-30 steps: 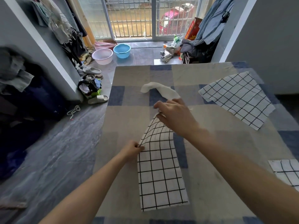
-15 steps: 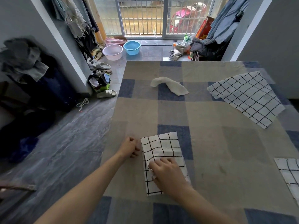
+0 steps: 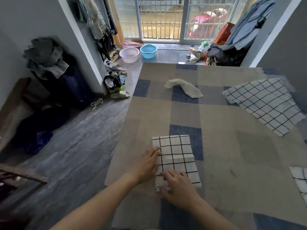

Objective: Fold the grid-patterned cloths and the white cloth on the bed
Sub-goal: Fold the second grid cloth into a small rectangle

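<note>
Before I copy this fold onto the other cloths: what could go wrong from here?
The folded grid cloth shows a raised crease across its middle; lifting the left hand and right hand may let it spring open. It lies close to the bed edge, so a sideways push could slide it to the floor. The white cloth lies crumpled, needing flattening first.

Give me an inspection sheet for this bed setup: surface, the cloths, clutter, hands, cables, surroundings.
Surface: bed with tan and blue checked cover.
Job's things: folded grid cloth flat near the front; spread grid cloth far right; third grid cloth at right edge, mostly cut off; white cloth crumpled, far centre.
Clutter: nothing seen on the bed.
Hands: left hand flat on the folded cloth's left edge; right hand pressing its near part.
Cables: white cord on the floor.
Surroundings: two basins, slippers, clothes piles.
</note>
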`<state>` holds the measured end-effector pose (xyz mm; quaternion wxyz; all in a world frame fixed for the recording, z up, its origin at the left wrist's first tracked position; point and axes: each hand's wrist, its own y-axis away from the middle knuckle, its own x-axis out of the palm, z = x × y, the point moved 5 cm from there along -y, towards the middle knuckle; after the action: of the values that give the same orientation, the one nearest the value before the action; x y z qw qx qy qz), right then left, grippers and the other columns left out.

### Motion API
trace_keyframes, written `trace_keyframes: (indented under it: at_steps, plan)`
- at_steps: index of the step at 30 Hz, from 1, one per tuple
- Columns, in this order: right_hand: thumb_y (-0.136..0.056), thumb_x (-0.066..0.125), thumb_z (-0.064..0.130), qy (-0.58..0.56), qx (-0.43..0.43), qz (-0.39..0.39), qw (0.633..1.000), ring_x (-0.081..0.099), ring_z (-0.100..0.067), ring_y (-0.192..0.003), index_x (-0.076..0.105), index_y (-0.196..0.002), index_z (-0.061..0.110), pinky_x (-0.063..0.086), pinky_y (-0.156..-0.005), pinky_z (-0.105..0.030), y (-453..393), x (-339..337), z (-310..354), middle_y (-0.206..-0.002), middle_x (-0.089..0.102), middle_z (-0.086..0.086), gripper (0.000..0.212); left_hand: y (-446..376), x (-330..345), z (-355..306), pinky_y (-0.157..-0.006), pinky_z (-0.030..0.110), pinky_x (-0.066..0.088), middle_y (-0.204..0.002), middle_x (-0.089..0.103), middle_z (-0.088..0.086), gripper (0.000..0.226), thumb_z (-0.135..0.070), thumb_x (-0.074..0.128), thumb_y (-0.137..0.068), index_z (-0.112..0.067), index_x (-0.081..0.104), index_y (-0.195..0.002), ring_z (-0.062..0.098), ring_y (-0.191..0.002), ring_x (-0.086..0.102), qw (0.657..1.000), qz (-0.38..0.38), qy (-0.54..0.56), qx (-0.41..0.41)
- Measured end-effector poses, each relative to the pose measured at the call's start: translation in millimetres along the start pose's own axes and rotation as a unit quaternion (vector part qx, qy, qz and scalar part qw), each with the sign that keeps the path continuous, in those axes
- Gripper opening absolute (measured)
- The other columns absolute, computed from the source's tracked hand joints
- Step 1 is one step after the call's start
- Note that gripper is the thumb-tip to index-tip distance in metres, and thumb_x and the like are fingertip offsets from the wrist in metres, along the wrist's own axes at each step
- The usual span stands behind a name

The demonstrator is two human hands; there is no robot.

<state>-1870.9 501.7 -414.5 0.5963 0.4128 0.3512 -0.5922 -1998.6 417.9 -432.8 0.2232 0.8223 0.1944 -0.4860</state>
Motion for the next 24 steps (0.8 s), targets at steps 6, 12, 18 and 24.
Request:
trace_keyframes:
  at_steps: [6,12,18,24]
  plan:
    - [-0.079,0.058,0.031,0.014,0.144,-0.108,0.984,0.045,-0.027,-0.127,0.044,-0.135,0.016,0.044,-0.102,-0.042,9,-10,-63,-0.142,0.044,-0.012,0.059,5,12,-13,-0.119,0.031,-0.010,-0.160,-0.013,-0.004,0.069,-0.032,0.041,-0.099,-0.018,0.003,-0.154,0.015,-0.147,-0.015,0.995,0.060,-0.067,0.033]
    - [-0.072,0.045,0.055,0.104,0.188,0.005,0.977,0.052,-0.027,-0.126,0.044,-0.135,0.018,0.027,-0.103,-0.045,24,12,-81,-0.142,0.048,-0.011,0.073,-3,19,-12,-0.121,0.041,0.000,-0.162,-0.009,-0.004,0.084,-0.048,0.051,-0.091,-0.022,0.002,-0.155,0.017,-0.148,-0.011,0.986,0.132,-0.097,-0.013]
    - [-0.075,0.062,0.045,0.071,0.163,-0.039,0.983,0.039,-0.029,-0.132,0.043,-0.134,0.019,0.036,-0.107,-0.049,6,-5,-73,-0.146,0.037,-0.010,0.067,-20,2,-20,-0.118,0.040,0.016,-0.158,0.017,0.001,0.089,-0.050,0.069,-0.075,-0.022,0.023,-0.147,0.027,-0.142,0.019,0.980,0.128,-0.153,-0.019]
    - [-0.100,0.026,0.035,0.033,0.054,-0.039,0.997,0.008,-0.020,-0.148,0.022,-0.151,0.016,0.015,-0.120,-0.042,-72,-7,-58,-0.160,0.013,-0.007,0.054,-30,7,-18,-0.119,0.042,0.017,-0.159,0.014,0.003,0.104,-0.048,0.077,-0.071,-0.016,0.018,-0.150,0.029,-0.143,0.015,0.974,0.152,-0.160,-0.056]
